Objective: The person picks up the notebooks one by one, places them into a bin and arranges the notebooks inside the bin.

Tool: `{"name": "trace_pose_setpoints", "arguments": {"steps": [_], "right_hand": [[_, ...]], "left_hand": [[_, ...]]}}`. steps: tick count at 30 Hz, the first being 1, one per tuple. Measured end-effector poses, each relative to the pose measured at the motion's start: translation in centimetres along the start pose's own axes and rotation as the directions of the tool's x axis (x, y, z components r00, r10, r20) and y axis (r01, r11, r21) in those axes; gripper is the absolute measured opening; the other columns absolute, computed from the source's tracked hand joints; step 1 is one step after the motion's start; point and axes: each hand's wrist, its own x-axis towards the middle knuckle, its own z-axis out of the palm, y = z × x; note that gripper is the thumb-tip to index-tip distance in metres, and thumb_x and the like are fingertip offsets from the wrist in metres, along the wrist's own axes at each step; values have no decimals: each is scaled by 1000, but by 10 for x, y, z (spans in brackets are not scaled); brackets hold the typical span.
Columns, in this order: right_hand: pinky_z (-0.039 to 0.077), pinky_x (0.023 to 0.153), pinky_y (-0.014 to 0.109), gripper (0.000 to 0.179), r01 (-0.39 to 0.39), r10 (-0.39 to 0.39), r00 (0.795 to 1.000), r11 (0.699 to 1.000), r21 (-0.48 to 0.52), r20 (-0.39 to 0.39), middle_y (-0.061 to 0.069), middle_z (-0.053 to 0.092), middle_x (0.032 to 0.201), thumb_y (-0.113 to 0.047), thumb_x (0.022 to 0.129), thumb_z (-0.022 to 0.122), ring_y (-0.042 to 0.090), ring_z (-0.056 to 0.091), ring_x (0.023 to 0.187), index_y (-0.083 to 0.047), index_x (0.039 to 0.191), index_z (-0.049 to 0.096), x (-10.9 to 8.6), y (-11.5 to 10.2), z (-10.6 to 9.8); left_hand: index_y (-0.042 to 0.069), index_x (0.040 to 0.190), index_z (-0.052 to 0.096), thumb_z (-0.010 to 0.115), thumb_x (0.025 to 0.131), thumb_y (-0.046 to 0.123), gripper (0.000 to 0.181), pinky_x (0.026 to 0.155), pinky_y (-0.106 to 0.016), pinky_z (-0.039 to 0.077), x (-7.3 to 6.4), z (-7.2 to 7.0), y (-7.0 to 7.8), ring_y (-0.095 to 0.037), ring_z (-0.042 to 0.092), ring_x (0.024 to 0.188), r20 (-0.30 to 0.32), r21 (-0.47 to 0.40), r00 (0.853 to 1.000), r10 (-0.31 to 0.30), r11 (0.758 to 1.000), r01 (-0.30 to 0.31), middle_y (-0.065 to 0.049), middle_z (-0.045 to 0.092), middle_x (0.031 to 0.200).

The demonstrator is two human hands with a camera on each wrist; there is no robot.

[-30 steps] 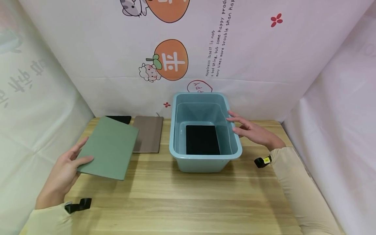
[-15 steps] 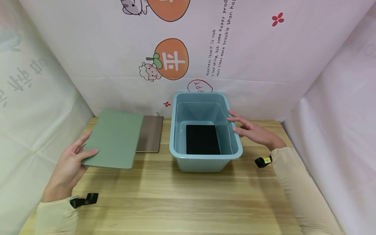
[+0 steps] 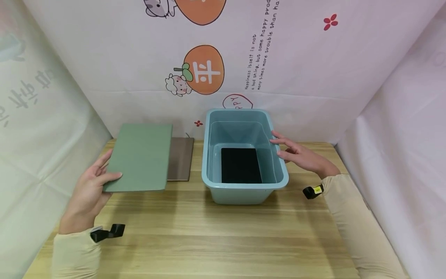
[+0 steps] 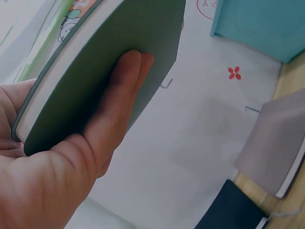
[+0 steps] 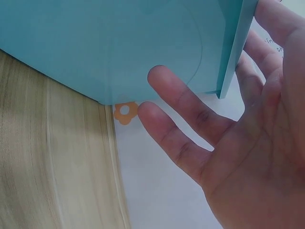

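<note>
My left hand (image 3: pixel 88 190) grips a green notebook (image 3: pixel 141 155) by its near left corner, thumb on top and fingers underneath. Seen in the left wrist view, the green notebook (image 4: pixel 138 28) is raised and its pale page edges show. Below it a taupe notebook (image 3: pixel 180 159) lies on the table, partly covered in the head view. A dark notebook (image 4: pixel 231 207) lies beside that one, hidden from the head camera. With fingers loosely extended, my right hand (image 3: pixel 301 155) touches the right rim of a blue plastic bin (image 3: pixel 233 195). On the bin's floor rests a black notebook (image 3: pixel 240 166).
The wooden table (image 3: pixel 209 244) runs up to a white printed cloth backdrop (image 3: pixel 296 77). White cloth also hangs close on both sides. Black straps with small attachments are on both wrists.
My left hand has moved the green notebook right and away from me, turning it straighter and covering more of the taupe notebook. The right hand stays at the bin's rim.
</note>
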Motion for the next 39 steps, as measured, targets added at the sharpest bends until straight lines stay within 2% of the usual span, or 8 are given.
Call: {"name": "trace_pose_setpoints", "arguments": {"steps": [6,10,12,16,20,24,34,39], "right_hand": [[53,100,33,52,1,-1,1000,1000,0,1,-27,3,170,-34,109,49,31,46,144,-24,158,36,-2,-2,0],[52,101,37,52,1,-1,1000,1000,5,3,-27,3,169,-34,109,48,31,44,146,-23,158,36,-2,-4,0],[52,103,41,52,-4,4,1000,1000,6,2,-28,3,169,-35,109,48,31,43,146,-24,158,36,-2,-3,0],[50,105,46,52,-15,15,1000,1000,3,-4,-29,5,169,-36,108,49,31,45,145,-26,158,37,-1,-2,0],[51,104,42,51,-8,8,1000,1000,11,-9,-28,5,169,-35,108,49,30,45,145,-26,157,38,-2,-3,0],[52,102,38,51,2,-1,1000,1000,20,-14,-28,5,169,-35,108,49,30,44,145,-26,157,38,-3,-3,1],[50,104,42,50,1,0,1000,1000,23,-19,-29,5,169,-35,108,49,31,41,148,-28,157,39,-2,0,1],[49,105,45,50,-2,3,1000,1000,26,-21,-29,5,169,-36,108,50,31,40,149,-29,156,39,-2,-1,1]], "left_hand": [[18,166,2,46,102,-11,83,92,-25,59,7,9,2,-4,63,124,10,-31,1000,17,999,-16,-7,21,168],[16,166,-1,45,102,-12,84,94,-24,57,11,17,3,-3,62,126,32,-50,999,26,998,-24,-14,0,172],[17,166,-1,46,102,-11,84,94,-24,57,13,21,3,-4,62,125,35,-52,999,14,999,-12,-12,6,172],[20,166,0,47,102,-10,84,95,-25,57,17,29,3,-6,62,126,57,-60,998,4,998,0,-12,6,172],[20,166,0,47,102,-11,85,94,-26,58,22,36,5,-8,64,124,73,-75,997,6,997,0,-10,19,168],[21,166,1,50,101,-9,87,92,-26,59,29,45,9,-8,66,121,51,-49,999,-17,999,19,-6,32,156],[22,165,6,50,102,-6,82,95,-24,57,44,71,17,-8,63,123,13,-60,999,-49,997,50,-4,36,149],[25,165,5,48,103,-4,81,97,-22,56,53,87,21,-27,39,149,-5,-38,997,-73,997,73,-13,17,165]]}}
